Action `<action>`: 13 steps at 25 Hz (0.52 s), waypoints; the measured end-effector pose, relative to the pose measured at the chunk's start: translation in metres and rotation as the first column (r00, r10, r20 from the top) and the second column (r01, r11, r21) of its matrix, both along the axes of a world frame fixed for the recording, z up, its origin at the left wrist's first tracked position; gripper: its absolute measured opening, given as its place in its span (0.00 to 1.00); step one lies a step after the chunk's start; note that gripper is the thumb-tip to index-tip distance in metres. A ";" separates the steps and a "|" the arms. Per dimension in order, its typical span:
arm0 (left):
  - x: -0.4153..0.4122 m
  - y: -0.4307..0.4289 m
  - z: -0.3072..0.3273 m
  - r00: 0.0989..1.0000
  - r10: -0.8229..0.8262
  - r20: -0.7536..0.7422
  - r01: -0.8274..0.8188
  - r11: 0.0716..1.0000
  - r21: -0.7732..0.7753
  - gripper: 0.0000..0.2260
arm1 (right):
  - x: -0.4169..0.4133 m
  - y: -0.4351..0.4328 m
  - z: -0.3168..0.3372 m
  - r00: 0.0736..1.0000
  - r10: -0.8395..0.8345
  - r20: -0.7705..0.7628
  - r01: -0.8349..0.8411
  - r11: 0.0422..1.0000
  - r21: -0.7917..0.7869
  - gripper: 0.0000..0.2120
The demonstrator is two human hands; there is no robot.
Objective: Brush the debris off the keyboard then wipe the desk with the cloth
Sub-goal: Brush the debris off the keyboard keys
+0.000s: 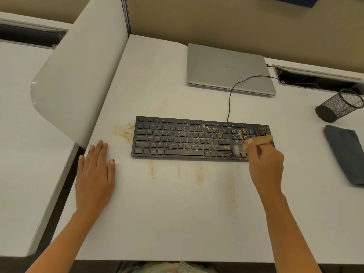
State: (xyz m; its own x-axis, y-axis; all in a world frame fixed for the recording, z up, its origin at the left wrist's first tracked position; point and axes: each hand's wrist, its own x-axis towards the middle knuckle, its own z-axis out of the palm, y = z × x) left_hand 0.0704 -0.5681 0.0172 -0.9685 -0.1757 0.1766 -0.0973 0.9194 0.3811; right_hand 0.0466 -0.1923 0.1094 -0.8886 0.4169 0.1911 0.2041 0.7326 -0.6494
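Note:
A black keyboard lies across the middle of the white desk. Tan crumbs cover its right half. More crumbs lie on the desk left of the keyboard and in faint streaks in front of it. My right hand grips a wooden-handled brush; its blurred bristles touch the keys at the keyboard's lower right. My left hand rests flat on the desk, left of the keyboard, fingers straight. A folded dark grey cloth lies at the right edge.
A shut silver laptop sits behind the keyboard, with the keyboard's cable looping beside it. A black mesh pen cup lies tipped at the right. A white curved divider borders the desk's left side.

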 end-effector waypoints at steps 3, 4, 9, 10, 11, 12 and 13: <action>0.001 0.000 -0.001 1.000 0.002 -0.002 -0.002 1.000 0.006 0.28 | 0.003 -0.005 -0.001 0.998 0.046 0.038 -0.046 0.999 -0.005 0.16; 0.000 0.001 -0.001 1.000 0.002 -0.003 -0.002 1.000 0.007 0.28 | 0.003 -0.004 -0.002 0.998 0.047 0.044 -0.047 0.999 -0.005 0.18; 0.000 0.000 -0.001 1.000 0.003 -0.006 -0.003 1.000 0.001 0.28 | 0.006 -0.016 -0.006 0.996 0.093 -0.014 -0.094 0.994 -0.060 0.15; 0.000 0.000 -0.001 1.000 0.003 -0.006 -0.003 1.000 0.000 0.28 | 0.007 -0.021 -0.008 0.991 0.132 0.003 -0.132 0.988 -0.077 0.14; 0.000 0.000 -0.001 1.000 0.003 -0.005 -0.003 1.000 0.001 0.28 | 0.009 -0.026 -0.009 0.987 0.159 0.020 -0.157 0.983 -0.091 0.13; 0.000 0.000 -0.001 1.000 0.003 -0.004 -0.003 1.000 0.003 0.28 | 0.011 -0.029 -0.010 0.986 0.166 0.031 -0.162 0.982 -0.095 0.13; 0.000 0.001 -0.001 1.000 0.004 -0.004 -0.004 1.000 0.004 0.28 | 0.013 -0.031 -0.008 0.988 0.150 0.031 -0.147 0.986 -0.083 0.13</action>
State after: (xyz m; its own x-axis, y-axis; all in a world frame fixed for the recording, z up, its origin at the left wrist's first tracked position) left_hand 0.0703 -0.5673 0.0157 -0.9670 -0.1799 0.1802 -0.0990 0.9177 0.3848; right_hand 0.0591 -0.2231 0.1010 -0.9475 0.2929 0.1284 0.1219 0.7019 -0.7017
